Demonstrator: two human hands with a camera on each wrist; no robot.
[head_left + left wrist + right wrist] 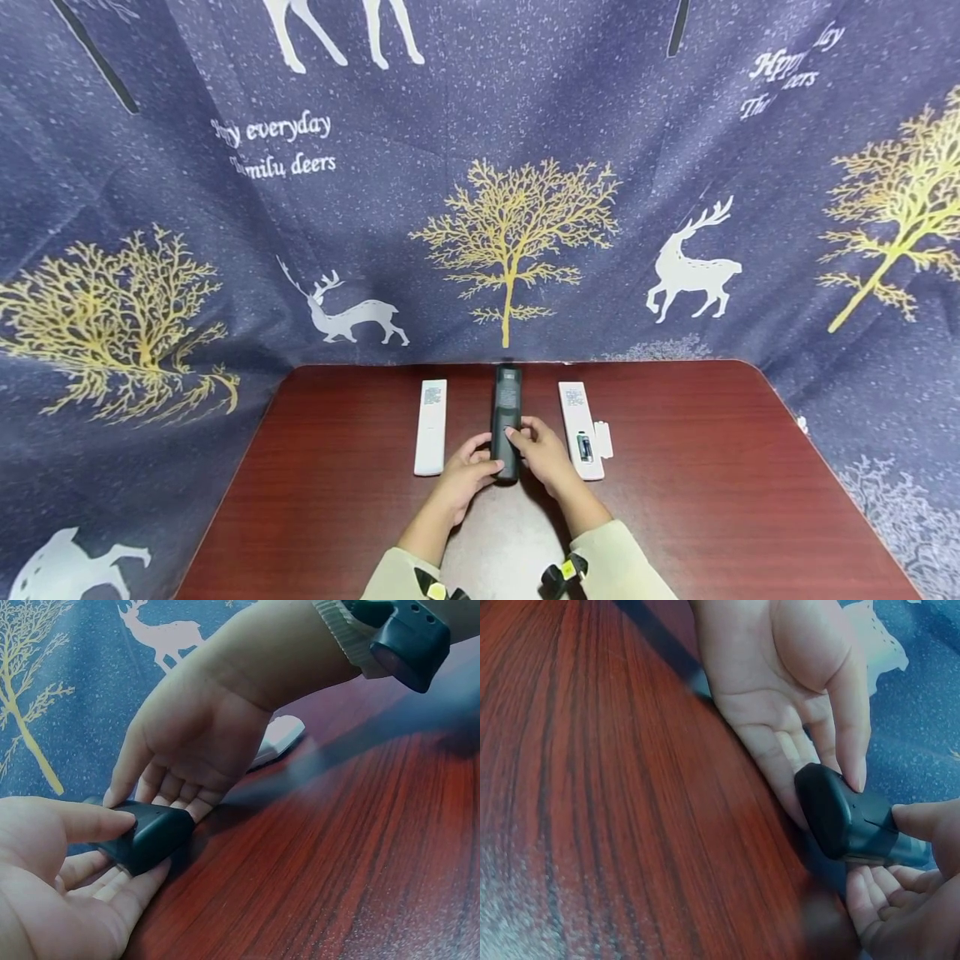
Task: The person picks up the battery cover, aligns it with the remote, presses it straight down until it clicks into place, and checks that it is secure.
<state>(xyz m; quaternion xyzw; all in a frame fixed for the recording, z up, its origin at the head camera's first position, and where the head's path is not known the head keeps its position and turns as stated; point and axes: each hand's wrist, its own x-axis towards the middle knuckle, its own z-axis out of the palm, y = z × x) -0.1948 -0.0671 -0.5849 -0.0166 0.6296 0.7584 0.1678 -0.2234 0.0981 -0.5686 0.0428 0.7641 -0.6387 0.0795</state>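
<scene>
A black remote control [507,417] lies back side up in the middle, its far end near the table's back edge. My left hand [467,479] grips its near end from the left, thumb on top and fingers against the side and underneath. From the right, my right hand [547,457] holds it too, with the thumb pressed on the back near the battery cover [508,442]. In the left wrist view the near end of the remote control [161,832] shows between both hands. The right wrist view shows the left thumb on top of the remote control [847,814].
On the left lies a white remote control [431,429], back up. Another white remote control [576,408] lies on the right, its compartment open with a battery [585,447] showing. Its white cover [603,439] sits beside it. A patterned cloth [525,108] hangs behind the brown table [337,500].
</scene>
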